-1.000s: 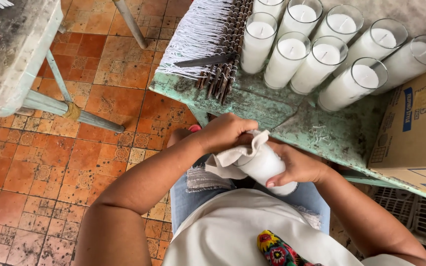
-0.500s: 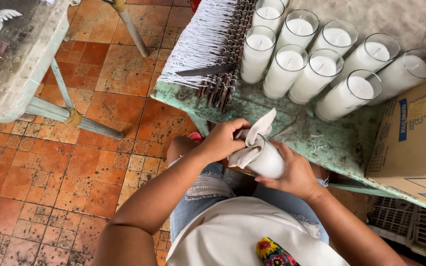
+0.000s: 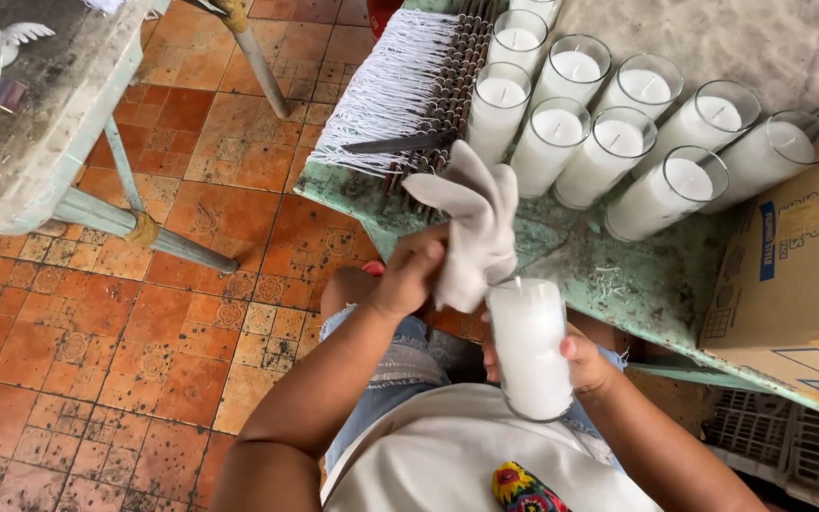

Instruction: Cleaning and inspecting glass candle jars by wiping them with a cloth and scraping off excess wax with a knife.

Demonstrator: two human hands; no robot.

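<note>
White wax fills the glass candle (image 3: 529, 346), cloth (image 3: 474, 228) at its top.

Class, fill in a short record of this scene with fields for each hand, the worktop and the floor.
Left hand: grips a crumpled grey cloth at the candle's top
Right hand: holds a clear glass jar candle filled with white wax
Worktop: worn green table with a group of similar white glass candles, a bundle of white wicks, a cardboard box
Floor: orange patterned tiles
</note>
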